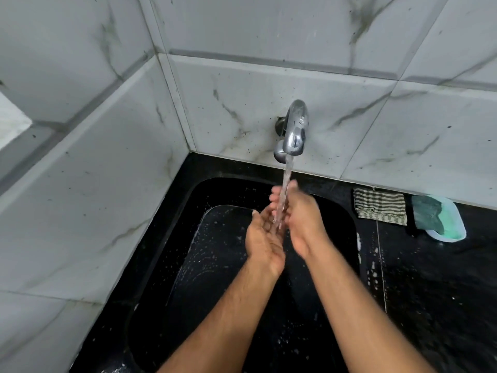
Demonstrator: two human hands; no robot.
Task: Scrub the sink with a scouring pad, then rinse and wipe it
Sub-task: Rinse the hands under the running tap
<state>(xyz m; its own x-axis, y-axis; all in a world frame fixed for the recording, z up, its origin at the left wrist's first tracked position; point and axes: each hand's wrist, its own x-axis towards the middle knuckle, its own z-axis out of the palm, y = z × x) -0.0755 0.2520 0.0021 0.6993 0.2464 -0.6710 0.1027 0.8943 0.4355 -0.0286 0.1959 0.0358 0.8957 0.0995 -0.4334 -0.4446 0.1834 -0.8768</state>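
Both forearms reach over the black sink (166,265), wet and flecked with suds. Left hand (265,242) is cupped palm up, fingers (262,215) released, holding nothing; right hand (301,222) lies against it, fingers (277,196) loosely bent, under water running from the steel tap (295,129). On the black tabletop (430,278) right of the sink lie a striped cloth (380,207) and, beside it, a dark-green scouring pad (427,215) in a pale dish (453,227).

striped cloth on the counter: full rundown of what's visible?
The striped cloth is a small rag with dark and pale stripes, looks like woven fabric, edges a bit frayed. It lies folded flat on the black counter, right of the sink, against the tiled wall, just left of the soap dish. Nothing holds it; both hands are away under the tap.
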